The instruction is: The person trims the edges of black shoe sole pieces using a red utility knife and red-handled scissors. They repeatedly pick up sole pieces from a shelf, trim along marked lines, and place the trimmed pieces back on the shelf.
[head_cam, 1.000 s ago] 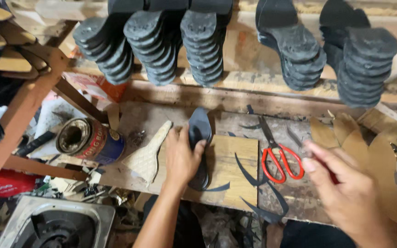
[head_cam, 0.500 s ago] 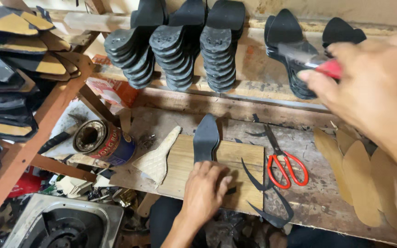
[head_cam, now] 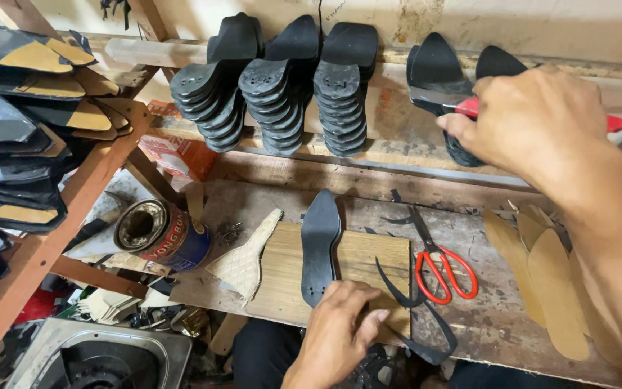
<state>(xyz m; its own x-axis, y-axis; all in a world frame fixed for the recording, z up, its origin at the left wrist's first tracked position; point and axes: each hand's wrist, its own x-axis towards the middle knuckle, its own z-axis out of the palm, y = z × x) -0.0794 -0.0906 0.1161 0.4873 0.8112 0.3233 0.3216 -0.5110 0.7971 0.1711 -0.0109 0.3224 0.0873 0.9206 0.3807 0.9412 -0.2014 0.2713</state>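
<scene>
Left hand: I see my left hand (head_cam: pixel 336 328) at the bottom centre, fingers pressed together flat on the heel end of the black sole (head_cam: pixel 320 245); that end is hidden under them.
Sole: it lies lengthwise on the wooden board (head_cam: pixel 368 268), mid-frame, toe pointing up.
Right hand: my right hand (head_cam: pixel 534 126) at the upper right has fingers curled tight around a red-handled knife (head_cam: pixel 446 98); only the grey blade and bits of red show.
Stacked soles: those behind the right hand are mostly covered.
Scissors: the red scissors (head_cam: pixel 440 270) lie right of the board, untouched.
Black strips: trimmings (head_cam: pixel 412 317) curl off the board's edge.
Lower edge: my forearms are cut off.
</scene>
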